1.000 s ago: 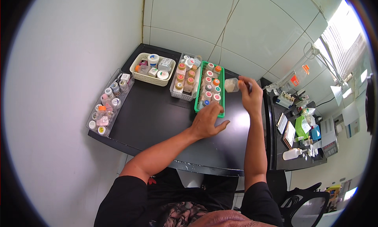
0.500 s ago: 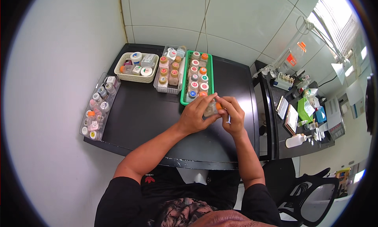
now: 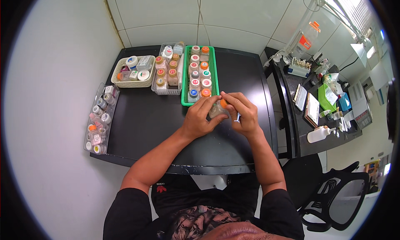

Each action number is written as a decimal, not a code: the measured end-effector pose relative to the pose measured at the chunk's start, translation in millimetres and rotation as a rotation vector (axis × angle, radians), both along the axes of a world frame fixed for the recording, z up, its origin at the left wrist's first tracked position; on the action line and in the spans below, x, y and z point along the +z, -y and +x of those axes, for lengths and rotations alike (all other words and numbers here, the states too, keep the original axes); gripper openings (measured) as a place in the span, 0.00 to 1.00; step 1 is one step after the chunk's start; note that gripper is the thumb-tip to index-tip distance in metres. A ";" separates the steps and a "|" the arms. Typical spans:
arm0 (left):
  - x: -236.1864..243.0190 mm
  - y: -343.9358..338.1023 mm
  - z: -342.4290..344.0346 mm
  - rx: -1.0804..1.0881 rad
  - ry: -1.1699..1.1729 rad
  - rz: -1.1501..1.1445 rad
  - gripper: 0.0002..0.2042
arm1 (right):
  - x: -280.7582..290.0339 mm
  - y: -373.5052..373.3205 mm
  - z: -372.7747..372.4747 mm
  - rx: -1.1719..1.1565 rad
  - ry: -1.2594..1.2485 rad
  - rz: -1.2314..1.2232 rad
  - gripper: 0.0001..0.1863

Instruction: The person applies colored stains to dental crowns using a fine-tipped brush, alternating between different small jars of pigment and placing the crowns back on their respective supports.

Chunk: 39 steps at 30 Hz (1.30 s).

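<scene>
- I stand or sit at a black table [image 3: 146,134], its worn front edge toward me, with a pale tiled wall [image 3: 237,19] behind it and a plain wall [image 3: 62,94] on my left.
- To my right is a second dark desk [image 3: 298,136] with bench clutter, and a black chair [image 3: 346,204] near it.
- My left hand [image 3: 201,116] is curled closed around a small clear bottle [image 3: 216,111], fingers and thumb on its sides.
- My right hand [image 3: 243,115] is pinched in on the bottle's orange cap [image 3: 223,103]; a slim pale object [image 3: 238,117] pokes out from under those fingers, too small to make out.
- The bottle is tilted over the table, just on my side of the green basket's near right corner.
- In the green basket [image 3: 214,69] I count eleven bottles: six in the left row, five in the right.
- In the clear basket [image 3: 166,91], six gold-capped bottles, with paler ones behind.
- In the cream basket [image 3: 132,84], two round white-lidded tubs among other containers.
- At far left, one clear tray [image 3: 111,125] of small bottles, one orange-capped one lying on top.
- Across the right desk: two notebooks [image 3: 312,114], one white squeeze bottle [image 3: 318,134].
</scene>
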<state>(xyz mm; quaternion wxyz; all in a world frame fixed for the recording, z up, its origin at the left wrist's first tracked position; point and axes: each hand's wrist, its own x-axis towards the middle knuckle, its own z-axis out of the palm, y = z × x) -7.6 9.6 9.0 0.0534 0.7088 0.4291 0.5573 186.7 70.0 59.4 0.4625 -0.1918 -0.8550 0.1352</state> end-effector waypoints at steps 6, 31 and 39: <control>6.0 -4.8 -6.3 0.074 -0.086 0.057 0.29 | 9.9 1.1 9.9 -0.013 0.162 -0.248 0.21; -9.7 -7.3 -2.4 -0.001 0.035 0.072 0.30 | -3.1 0.1 -1.8 0.070 -0.163 0.167 0.20; -7.3 -7.3 -1.8 -0.008 0.021 0.083 0.29 | -10.5 -0.7 -2.0 0.017 -0.176 0.173 0.19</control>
